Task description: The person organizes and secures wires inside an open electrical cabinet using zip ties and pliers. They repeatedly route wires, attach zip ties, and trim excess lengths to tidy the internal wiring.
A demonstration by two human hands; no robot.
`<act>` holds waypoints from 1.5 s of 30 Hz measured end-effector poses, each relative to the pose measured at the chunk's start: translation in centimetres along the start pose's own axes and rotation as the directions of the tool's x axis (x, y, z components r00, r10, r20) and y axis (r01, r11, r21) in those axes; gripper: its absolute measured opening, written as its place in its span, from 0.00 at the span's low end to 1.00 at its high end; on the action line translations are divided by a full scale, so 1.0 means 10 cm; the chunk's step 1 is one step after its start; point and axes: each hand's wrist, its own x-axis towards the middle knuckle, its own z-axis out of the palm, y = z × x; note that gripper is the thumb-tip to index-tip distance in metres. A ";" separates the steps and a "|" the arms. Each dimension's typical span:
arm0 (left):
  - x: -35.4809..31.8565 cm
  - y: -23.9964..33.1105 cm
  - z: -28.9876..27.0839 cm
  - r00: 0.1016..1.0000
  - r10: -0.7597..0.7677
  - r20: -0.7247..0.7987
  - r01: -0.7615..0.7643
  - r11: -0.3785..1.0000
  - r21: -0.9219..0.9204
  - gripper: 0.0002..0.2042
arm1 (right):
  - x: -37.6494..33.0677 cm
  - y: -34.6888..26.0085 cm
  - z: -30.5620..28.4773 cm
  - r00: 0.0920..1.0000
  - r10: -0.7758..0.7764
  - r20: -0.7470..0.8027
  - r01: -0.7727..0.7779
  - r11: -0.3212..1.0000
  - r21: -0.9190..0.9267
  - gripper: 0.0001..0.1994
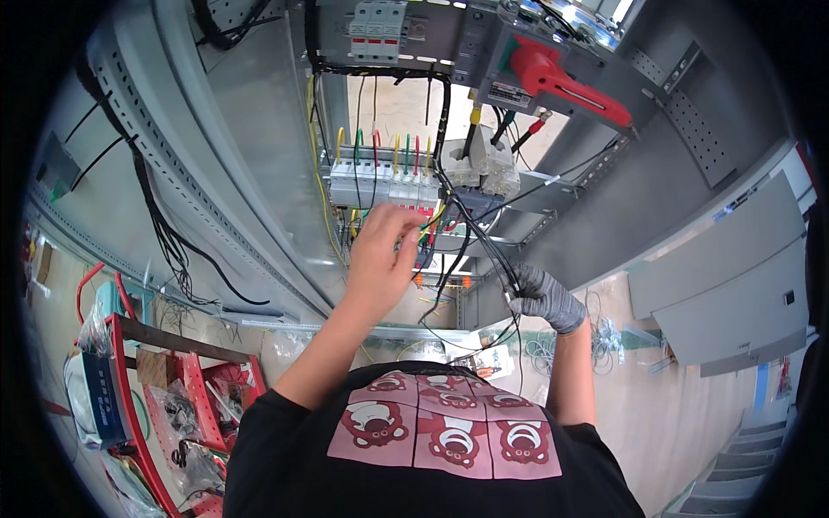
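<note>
Operating the rig remotely, I inspect wiring work inside a grey metal cabinet (596,194). The gloved right hand (548,300) is closed around a bundle of thin black wires (496,251). These wires are the thing in hand: they slope from the black harness (446,112), pass below the grey moulded-case breaker (484,164), and reach the right hand, with tails trailing beneath it toward the wearer's shirt (449,423).

The bare left hand (384,259) is raised in front of the lower part of the row of white breakers (371,183), its fingers partly curled. Its fingertips are near a cluster of crossing wires; I cannot tell whether they pinch one or meet nothing.

I judge the step in hand to be sorting or routing: the right hand gathers the strands to one side, while the left appears to work among those beside the breakers. No wire end can be seen entering a terminal at either hand.

In my assessment, the next move calls for a steady right-hand hold, light tension only, and a single strand isolated by the left fingers. I note a snagging risk where the strands cross.
</note>
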 end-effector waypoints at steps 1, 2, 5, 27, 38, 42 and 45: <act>0.06 0.02 0.03 0.990 0.142 -0.003 -0.140 0.979 0.150 0.09 | 0.02 0.02 0.00 1.000 0.019 -0.001 -0.019 1.000 -0.024 0.29; 0.10 0.01 0.07 0.989 0.147 0.005 -0.147 0.980 0.135 0.09 | 0.04 0.04 0.02 1.000 -0.029 -0.011 0.029 0.999 -0.028 0.28; 0.11 0.06 0.18 0.994 -0.015 0.107 0.021 0.998 -0.051 0.10 | 0.11 0.00 0.10 0.994 -0.111 -0.008 0.110 0.992 -0.057 0.29; -0.22 -0.04 0.75 0.927 -0.371 0.055 0.321 0.710 -0.627 0.15 | 1.25 0.00 0.35 0.959 -0.192 -0.209 0.279 0.767 0.578 0.15; -0.18 0.15 0.43 0.981 -0.184 -0.056 0.176 0.976 -0.131 0.14 | 0.96 -1.01 0.46 0.887 -0.462 -0.002 0.456 0.877 -0.153 0.11; -0.16 0.06 0.48 0.965 -0.247 -0.084 0.214 0.933 -0.289 0.13 | 0.95 -1.10 0.52 0.862 -0.448 0.237 0.506 0.794 -0.338 0.09; -0.17 0.00 0.59 0.950 -0.288 -0.116 0.221 0.890 -0.398 0.10 | 1.02 -0.96 0.52 0.819 -0.548 0.169 0.565 0.720 -0.403 0.09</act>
